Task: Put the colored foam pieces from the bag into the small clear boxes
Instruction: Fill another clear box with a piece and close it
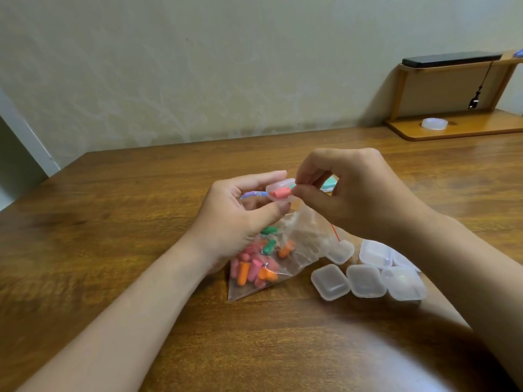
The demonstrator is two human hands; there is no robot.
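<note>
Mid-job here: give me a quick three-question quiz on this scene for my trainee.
1. True or false: the left hand holds a small clear box with a pink foam piece inside.
2. Which colour is absent from the bag? A orange, B green, C black.
3. Fill in: the green foam piece at the box's rim is pinched by the ___ hand.
Key: 1 true; 2 C; 3 right hand.

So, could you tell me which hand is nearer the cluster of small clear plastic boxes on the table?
Right. The right hand hovers just beyond the boxes; the left hand is farther left, above the clear plastic bag.
</note>
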